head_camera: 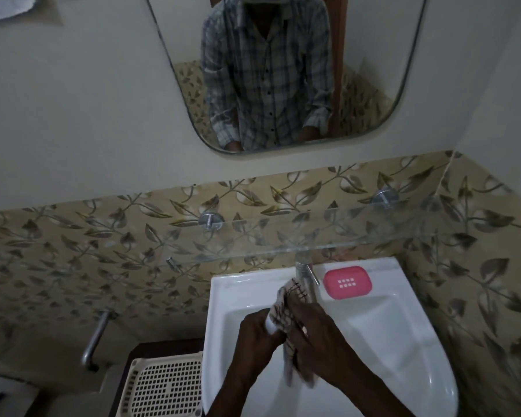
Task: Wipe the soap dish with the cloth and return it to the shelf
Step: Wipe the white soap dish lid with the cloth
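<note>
Both my hands are over the white sink (223, 302). My left hand (254, 332) grips a small white object (270, 323), mostly hidden, which may be part of the soap dish. My right hand (313, 329) presses a checked cloth (285, 296) against that object, and the cloth's loose end hangs down into the basin. A pink soap dish piece (347, 282) with drain slots lies flat on the sink's back rim, right of the tap (303, 270). The glass shelf (328, 233) runs along the tiled wall just above the sink and carries nothing.
A mirror (373, 85) hangs above the shelf and reflects a person in a checked shirt. A cream perforated plastic basket (166, 383) stands left of the sink. A metal bar (95, 338) sticks out from the leaf-patterned tiles at lower left.
</note>
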Motion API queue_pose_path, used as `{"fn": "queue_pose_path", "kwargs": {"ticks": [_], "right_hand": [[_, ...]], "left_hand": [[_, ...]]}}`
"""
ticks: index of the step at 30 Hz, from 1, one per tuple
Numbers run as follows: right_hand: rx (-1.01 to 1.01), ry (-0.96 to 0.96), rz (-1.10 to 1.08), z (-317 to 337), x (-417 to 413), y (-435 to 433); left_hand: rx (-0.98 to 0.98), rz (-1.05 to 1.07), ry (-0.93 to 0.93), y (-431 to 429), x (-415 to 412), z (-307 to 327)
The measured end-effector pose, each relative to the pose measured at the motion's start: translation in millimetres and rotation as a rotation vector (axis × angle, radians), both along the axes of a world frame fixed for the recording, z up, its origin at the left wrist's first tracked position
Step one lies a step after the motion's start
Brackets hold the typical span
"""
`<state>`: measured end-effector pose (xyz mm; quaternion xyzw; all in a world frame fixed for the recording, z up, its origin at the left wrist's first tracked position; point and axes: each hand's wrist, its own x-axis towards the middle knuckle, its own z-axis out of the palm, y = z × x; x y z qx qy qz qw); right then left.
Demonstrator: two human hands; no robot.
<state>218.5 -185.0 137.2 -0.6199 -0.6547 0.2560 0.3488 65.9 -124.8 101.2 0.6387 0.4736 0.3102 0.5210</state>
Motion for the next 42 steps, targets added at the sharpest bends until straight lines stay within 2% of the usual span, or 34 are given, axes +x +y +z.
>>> {"fn": "queue_pose_path", "kwargs": {"ticks": [2, 3, 5, 6, 7, 8, 9, 10, 11, 13, 16, 17, 19, 21, 25, 27, 29, 33, 36, 40, 42], "right_hand": [[0.046, -0.255, 0.111, -10, 17, -5], [0.019, -0.345, 0.091, -14, 15, 3], [-0.148, -0.371, -0.186, -18, 0, 12], [-0.309, -0.26, -0.346, -10, -6, 14], [-0.293, -0.194, -0.498, -5, -11, 13], [-0.076, -0.224, -0.432, -16, -13, 9], [0.133, -0.168, -0.18, -31, -10, 12], [0.212, -0.062, -0.002, -37, -2, 7], [0.201, 0.042, 0.042, -37, 5, 4], [0.157, 0.189, -0.031, -36, 2, 4], [0.154, 0.044, 0.091, -37, -11, 2], [0.137, 0.073, 0.088, -39, -9, 3], [0.029, 0.266, -0.094, -35, 3, 13], [-0.055, 0.437, -0.244, -24, 6, 24], [-0.189, 0.669, -0.2, -21, 5, 35], [-0.177, 0.662, -0.195, -19, 11, 40], [-0.176, 0.6, -0.198, -15, 15, 45], [-0.187, 0.482, -0.13, -15, 9, 46], [-0.137, 0.324, -0.065, -16, 9, 47], [0.065, 0.112, 0.022, -12, -3, 36], [0.19, -0.033, 0.114, -15, -4, 32]], "left_hand": [[-0.039, -0.038, 0.005, 0, 0, 6], [-0.031, -0.048, 0.014, -1, 1, 5], [-0.006, -0.057, 0.025, -4, 5, 5], [-0.008, -0.063, 0.017, -6, 6, 7], [0.004, -0.067, 0.004, -6, 6, 9], [0.026, -0.071, -0.025, -6, 6, 10], [0.047, -0.078, -0.042, -5, 6, 11], [0.056, -0.081, -0.052, -6, 5, 12], [0.059, -0.067, -0.043, -6, 5, 12], [0.058, -0.031, -0.037, -6, 4, 11], [0.041, 0.01, -0.058, -5, 1, 14], [0.033, -0.009, -0.074, -8, 1, 16], [0.037, -0.043, -0.08, -16, 4, 19], [0.039, 0.013, -0.07, -21, 6, 19], [-0.013, 0.196, -0.132, -16, 7, 22], [-0.088, 0.177, -0.149, -12, 8, 28], [-0.131, 0.068, -0.132, -1, 2, 32], [-0.159, -0.176, 0.085, 27, -7, 49], [-0.124, -0.157, 0.181, 32, 0, 57], [-0.065, -0.023, 0.236, 27, 10, 52], [-0.133, 0.063, 0.167, 22, 15, 45]]}}
